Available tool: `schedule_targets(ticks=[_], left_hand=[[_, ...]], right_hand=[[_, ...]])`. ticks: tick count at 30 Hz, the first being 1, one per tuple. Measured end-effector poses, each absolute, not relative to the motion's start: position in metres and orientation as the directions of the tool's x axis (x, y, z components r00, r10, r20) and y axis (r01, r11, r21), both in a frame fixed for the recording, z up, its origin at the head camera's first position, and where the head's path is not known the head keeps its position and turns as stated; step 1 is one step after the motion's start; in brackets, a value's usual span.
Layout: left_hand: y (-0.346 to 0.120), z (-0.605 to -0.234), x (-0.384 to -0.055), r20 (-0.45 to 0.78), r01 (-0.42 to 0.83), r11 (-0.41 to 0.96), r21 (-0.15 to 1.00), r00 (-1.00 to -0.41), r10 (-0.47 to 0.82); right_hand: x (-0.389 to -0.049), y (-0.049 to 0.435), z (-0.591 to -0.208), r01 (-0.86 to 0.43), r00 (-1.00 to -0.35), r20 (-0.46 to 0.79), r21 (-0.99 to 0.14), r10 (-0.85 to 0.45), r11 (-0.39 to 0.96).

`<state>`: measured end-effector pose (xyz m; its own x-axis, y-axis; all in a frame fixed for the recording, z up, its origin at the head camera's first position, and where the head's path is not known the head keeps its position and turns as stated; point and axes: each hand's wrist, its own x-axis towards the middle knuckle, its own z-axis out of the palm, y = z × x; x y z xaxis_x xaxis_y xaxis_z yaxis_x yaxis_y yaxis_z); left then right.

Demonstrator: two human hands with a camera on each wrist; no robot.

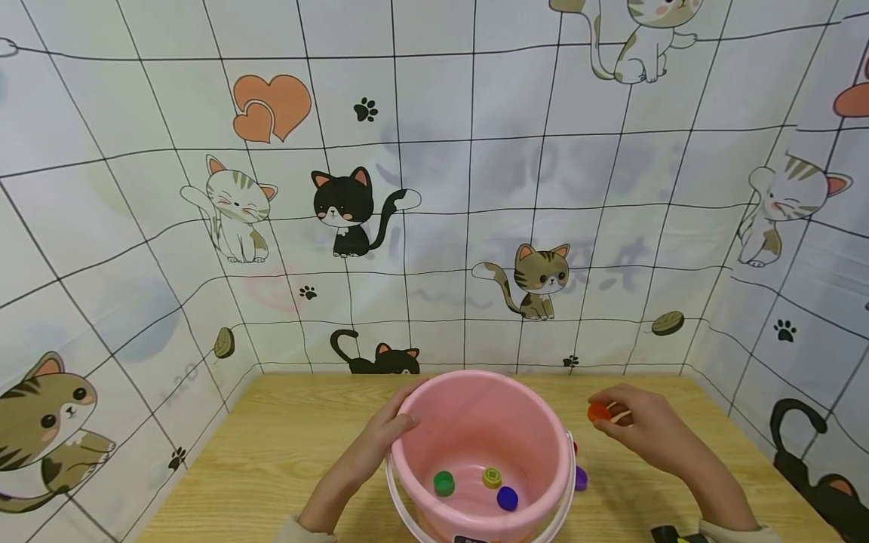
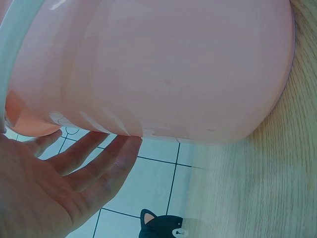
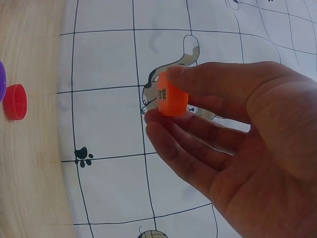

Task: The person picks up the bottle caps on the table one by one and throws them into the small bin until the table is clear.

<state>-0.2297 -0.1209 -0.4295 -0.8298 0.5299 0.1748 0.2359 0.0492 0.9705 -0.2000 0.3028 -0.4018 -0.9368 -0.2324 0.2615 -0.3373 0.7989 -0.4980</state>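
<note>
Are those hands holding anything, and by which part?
The right hand pinches a small orange cap by its sides, between thumb and fingers. The left hand holds the pink bucket by its rim, thumb over the edge, fingers outside.

The wooden table [image 1: 285, 437] has pale, streaked grain. On it stands the pink bucket [image 1: 482, 418], near the middle. Just right of that lie a red cap [image 3: 16, 101] and, nearer, a purple cap [image 1: 581, 479]. A black thing [image 1: 665, 534], partly cut off, lies at the near right.

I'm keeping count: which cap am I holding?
The orange cap, pinched in your right hand; the other caps lie in the bucket or on the table.
</note>
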Motion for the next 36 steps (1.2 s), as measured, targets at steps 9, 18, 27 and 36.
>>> schedule_targets(ticks=[9, 18, 27, 36], left_hand=[[-0.1205, -0.4274, -0.229, 0.179, 0.236, 0.037, 0.971, -0.822, 0.541], [-0.1205, -0.4274, -0.2289, 0.185, 0.24, 0.031, 0.97, -0.819, 0.543], [-0.1202, -0.4279, -0.2286, 0.19, 0.246, 0.035, 0.969, -0.824, 0.534], [-0.1196, -0.4282, -0.2283, 0.191, 0.244, 0.031, 0.969, -0.826, 0.53]], right_hand=[[-0.2002, 0.3018, -0.4013, -0.343, -0.934, 0.269, -0.493, -0.235, 0.799], [-0.1992, 0.2997, -0.4012, -0.367, -0.924, 0.293, -0.488, -0.247, 0.792], [-0.1994, 0.298, -0.4013, -0.373, -0.921, 0.302, -0.489, -0.248, 0.789], [-0.2, 0.2978, -0.4028, -0.378, -0.919, 0.304, -0.494, -0.252, 0.783]])
